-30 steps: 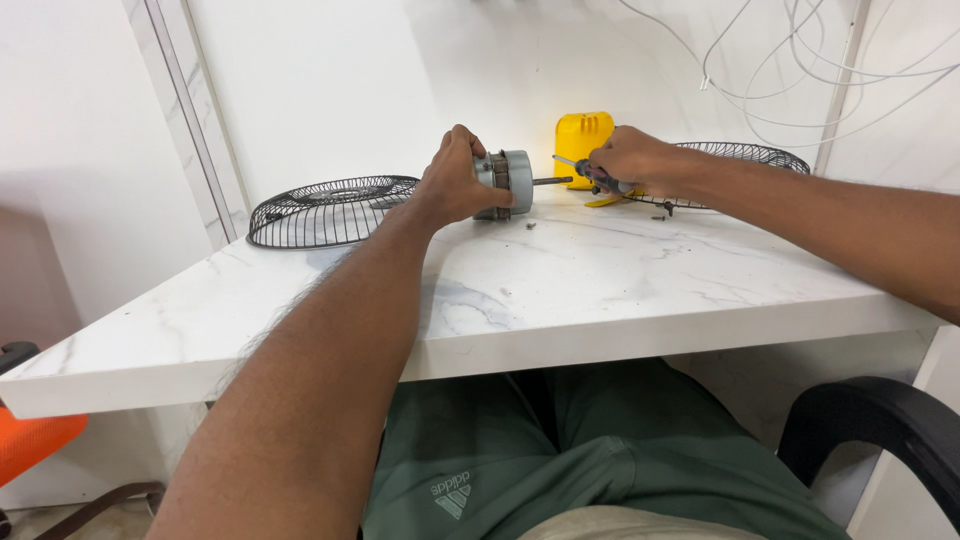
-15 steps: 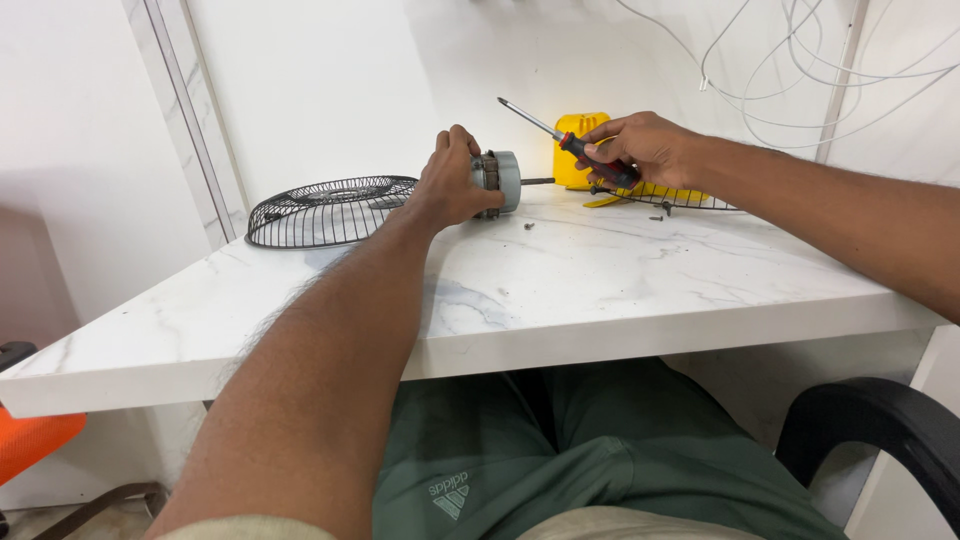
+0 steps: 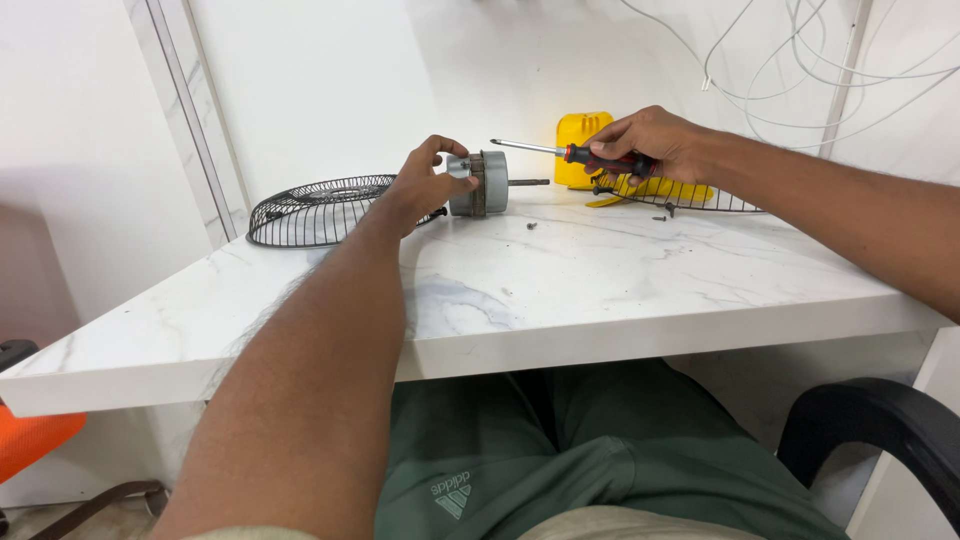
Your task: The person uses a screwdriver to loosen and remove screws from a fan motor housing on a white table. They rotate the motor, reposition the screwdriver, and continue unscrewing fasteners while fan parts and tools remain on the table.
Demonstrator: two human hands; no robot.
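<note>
On the white marble table point(image 3: 620, 290), head view: L hand point(image 3: 420, 185) grips the grey fan motor point(image 3: 480, 183) from behind, shaft pointing toward R hand point(image 3: 655, 140). R hand closed round a red/black screwdriver point(image 3: 575, 154), tip aimed at motor top. Black fan grille point(image 3: 315, 210) just left of L hand; yellow housing point(image 3: 585, 135) behind R hand. Small screws point(image 3: 532, 226) lie below motor.

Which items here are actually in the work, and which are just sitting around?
In hand:
- left hand grips the grey fan motor on the table
- right hand holds the screwdriver, tip toward the motor
- loose screw near the motor

Lying about:
- black fan grille, left
- second grille and yellow housing, behind the right hand
- white cables on the wall
</note>
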